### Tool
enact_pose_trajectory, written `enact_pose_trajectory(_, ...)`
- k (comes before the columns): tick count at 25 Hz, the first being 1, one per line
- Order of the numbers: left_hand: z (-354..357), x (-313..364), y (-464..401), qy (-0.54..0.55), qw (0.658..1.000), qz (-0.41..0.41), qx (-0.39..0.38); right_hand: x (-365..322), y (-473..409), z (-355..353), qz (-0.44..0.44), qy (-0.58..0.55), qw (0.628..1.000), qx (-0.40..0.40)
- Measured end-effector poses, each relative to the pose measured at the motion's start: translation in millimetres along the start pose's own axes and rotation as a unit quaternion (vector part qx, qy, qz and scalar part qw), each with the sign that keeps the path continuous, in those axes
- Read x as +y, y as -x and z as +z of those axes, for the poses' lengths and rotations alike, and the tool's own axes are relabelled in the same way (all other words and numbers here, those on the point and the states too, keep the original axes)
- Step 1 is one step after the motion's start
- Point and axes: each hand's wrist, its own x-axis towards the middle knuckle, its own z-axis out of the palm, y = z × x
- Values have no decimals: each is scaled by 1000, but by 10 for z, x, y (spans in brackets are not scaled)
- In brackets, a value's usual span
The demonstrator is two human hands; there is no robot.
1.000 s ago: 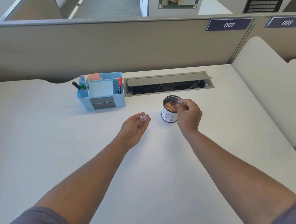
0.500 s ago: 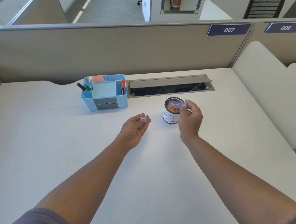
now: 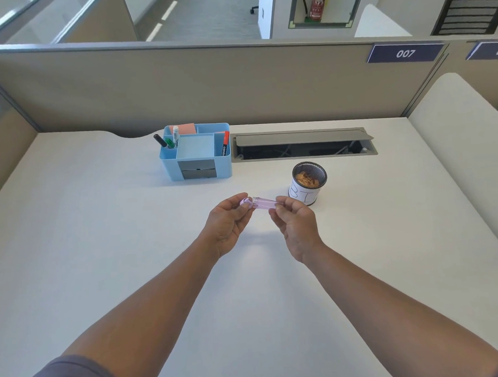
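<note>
Small translucent pink plastic tube (image 3: 264, 203) is just above frame centre, lying roughly level in the air over the white desk (image 3: 100, 255), between your hands. Your right hand (image 3: 295, 223) pinches its right end with curled fingertips. Your left hand (image 3: 226, 224) pinches the little pink cap (image 3: 245, 201) at the tube's left end. Cap is at the mouth; can't tell if it's seated.

Handling, my read: very light, stiff, thin-walled, smooth enough to slip, and likely to crack if squeezed hard. Grip the barrel mid-length, take the cap by its rim, and keep the axes lined up.

Writing:
- The black mesh cup with a white paper band (image 3: 310, 181) is just right of the tube and holds brownish-gold bits. The band has hand-drawn marks, maybe "BI", not sure.
- The red-capped marker (image 3: 224, 146) in the light blue plastic desk organiser (image 3: 196, 162) reads "camlin".
- The dark blue plate (image 3: 405, 53) on the partition, upper right, reads "007". The neighbouring plate is cut off by the frame edge.
</note>
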Motion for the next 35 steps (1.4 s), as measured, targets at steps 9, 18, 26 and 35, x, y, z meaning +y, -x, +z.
enact_pose_trajectory(9,-187,38,114,-133,990,54,10,58,67,44,-13,85,996,-33)
enact_pose_trajectory(18,-215,118,138,-152,987,50,2,34,82,24,-32,161,986,-29)
enact_pose_trajectory(26,-211,133,142,-138,989,52,20,6,76,35,-34,164,985,-50)
enact_pose_trajectory(35,-233,149,108,-121,991,55,23,-2,62,75,-9,100,994,-50)
